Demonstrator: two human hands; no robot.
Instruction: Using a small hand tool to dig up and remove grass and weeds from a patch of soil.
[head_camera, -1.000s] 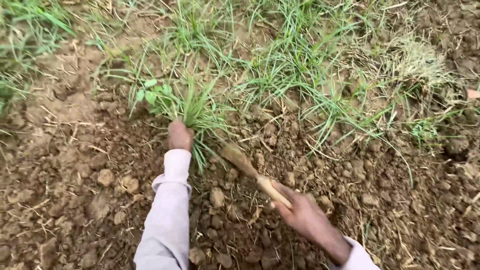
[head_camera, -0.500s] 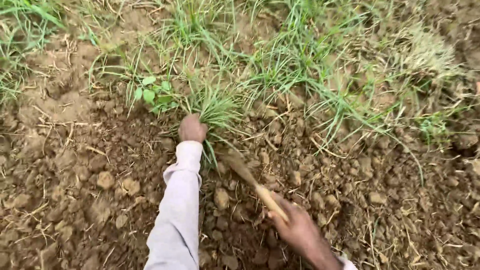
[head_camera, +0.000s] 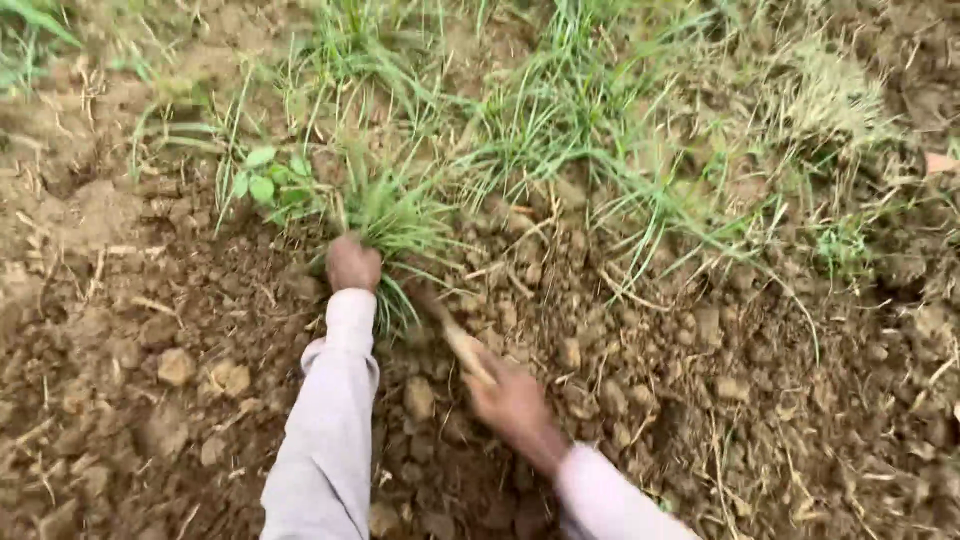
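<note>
1. Left hand (head_camera: 353, 264), centre frame: clenched on a grass tuft (head_camera: 395, 215) at its base.
2. Right hand (head_camera: 512, 400), lower centre: grasped a wooden-handled tool (head_camera: 455, 335); its blade was hidden in soil (head_camera: 150, 380), just beside the tuft.
3. Risk, judged: the blade sat near the left fingers; a slip could nick them, or the blades of grass could snap above the roots.

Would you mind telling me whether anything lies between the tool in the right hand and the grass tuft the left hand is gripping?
Nothing visible: the left hand grips the grass tuft at its base, and the wooden-handled tool in the right hand reaches it over bare, crumbly soil.
</note>
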